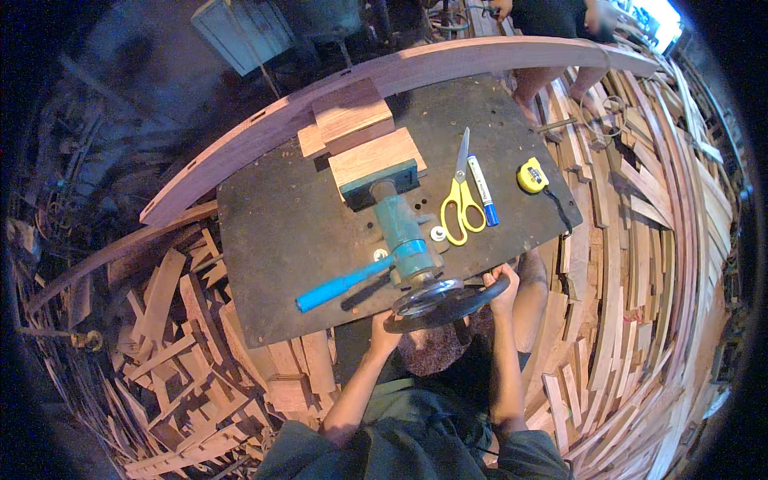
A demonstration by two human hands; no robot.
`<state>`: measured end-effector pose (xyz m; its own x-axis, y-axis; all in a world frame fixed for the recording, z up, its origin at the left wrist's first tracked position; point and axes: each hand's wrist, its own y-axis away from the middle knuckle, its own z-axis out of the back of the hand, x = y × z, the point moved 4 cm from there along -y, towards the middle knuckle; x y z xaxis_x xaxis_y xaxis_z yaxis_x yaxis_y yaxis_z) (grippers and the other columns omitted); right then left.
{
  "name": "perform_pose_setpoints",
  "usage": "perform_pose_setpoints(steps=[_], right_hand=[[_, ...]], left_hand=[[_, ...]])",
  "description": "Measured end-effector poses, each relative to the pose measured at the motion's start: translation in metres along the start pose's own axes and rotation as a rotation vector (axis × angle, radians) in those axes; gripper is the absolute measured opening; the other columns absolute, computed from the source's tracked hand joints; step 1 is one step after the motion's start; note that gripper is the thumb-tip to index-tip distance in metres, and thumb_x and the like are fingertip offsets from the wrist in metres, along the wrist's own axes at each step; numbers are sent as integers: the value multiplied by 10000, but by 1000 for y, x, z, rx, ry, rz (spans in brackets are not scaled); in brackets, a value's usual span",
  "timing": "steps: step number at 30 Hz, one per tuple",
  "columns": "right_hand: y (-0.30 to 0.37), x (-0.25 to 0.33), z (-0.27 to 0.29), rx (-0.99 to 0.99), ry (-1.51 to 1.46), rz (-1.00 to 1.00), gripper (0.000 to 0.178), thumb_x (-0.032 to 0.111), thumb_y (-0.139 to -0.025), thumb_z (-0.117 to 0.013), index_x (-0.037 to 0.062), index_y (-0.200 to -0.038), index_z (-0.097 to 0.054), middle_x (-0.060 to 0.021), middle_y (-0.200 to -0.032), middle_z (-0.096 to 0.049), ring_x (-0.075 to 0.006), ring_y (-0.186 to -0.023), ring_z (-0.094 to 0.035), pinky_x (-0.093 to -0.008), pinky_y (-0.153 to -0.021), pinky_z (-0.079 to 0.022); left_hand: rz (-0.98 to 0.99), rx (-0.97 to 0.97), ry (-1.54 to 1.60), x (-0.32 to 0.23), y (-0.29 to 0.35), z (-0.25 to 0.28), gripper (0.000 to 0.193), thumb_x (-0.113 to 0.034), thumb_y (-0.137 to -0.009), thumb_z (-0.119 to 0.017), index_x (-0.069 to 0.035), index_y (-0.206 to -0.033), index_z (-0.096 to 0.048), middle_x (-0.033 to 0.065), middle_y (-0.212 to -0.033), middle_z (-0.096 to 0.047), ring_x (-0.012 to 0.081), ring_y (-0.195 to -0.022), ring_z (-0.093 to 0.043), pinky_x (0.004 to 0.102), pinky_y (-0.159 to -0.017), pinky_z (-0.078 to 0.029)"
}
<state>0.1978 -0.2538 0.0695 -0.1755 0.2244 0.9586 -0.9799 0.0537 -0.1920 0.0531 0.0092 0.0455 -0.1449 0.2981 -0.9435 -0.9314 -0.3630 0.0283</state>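
Note:
Both my hands are closed on the rim of a dark handwheel (438, 318) at the table's near edge. My left hand (386, 334) grips its left side and my right hand (503, 290) its right side. The wheel joins a teal screw clamp (400, 228) with a blue lever (344, 285) pointing left. Its jaw plate (380, 184) presses against a wooden block (376, 158). Behind that stands another wooden block (352, 116), touching a long wooden beam (432, 60) with slots cut in its edge.
On the dark metal table (296, 232) lie yellow-handled scissors (462, 200), a white marker with a blue cap (482, 192) and a yellow tape measure (531, 176). Offcuts (176, 360) heap at left, long strips (632, 264) at right. Another person's legs (536, 84) stand beyond the beam.

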Motion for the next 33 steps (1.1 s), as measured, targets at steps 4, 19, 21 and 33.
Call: perform_pose_setpoints(steps=[4,19,21,33], right_hand=[[4,-17,2,-9,-105,-155,361,190,-711,-741,76,-632,-408,1,-590,-411,-116,-567,-394,-278,-522,-328],[0,-26,4,51,-34,-15,334,196,-811,-719,80,-701,-426,21,-613,-440,-90,-456,-481,-234,-409,-416],[1,-26,3,51,-13,-12,339,205,-812,-723,81,-700,-427,24,-615,-440,-91,-453,-488,-234,-410,-419],[1,-13,1,11,-99,-190,356,182,-711,-755,100,-641,-416,37,-599,-414,-88,-574,-376,-251,-522,-315]], left_hand=[[-55,-59,31,-22,-2,1,136,-57,-799,-598,11,-887,-676,69,-751,-661,123,-735,-587,303,-676,-464],[-74,-33,-58,-10,-3,1,99,-61,-759,-583,28,-765,-625,137,-590,-546,182,-549,-542,340,-540,-414],[-82,-53,-55,-8,-2,1,94,-61,-754,-585,29,-746,-611,134,-579,-534,182,-533,-527,339,-526,-403],[-52,-48,25,-3,-3,-1,108,-72,-772,-608,28,-734,-607,91,-553,-529,117,-529,-495,318,-509,-397]])
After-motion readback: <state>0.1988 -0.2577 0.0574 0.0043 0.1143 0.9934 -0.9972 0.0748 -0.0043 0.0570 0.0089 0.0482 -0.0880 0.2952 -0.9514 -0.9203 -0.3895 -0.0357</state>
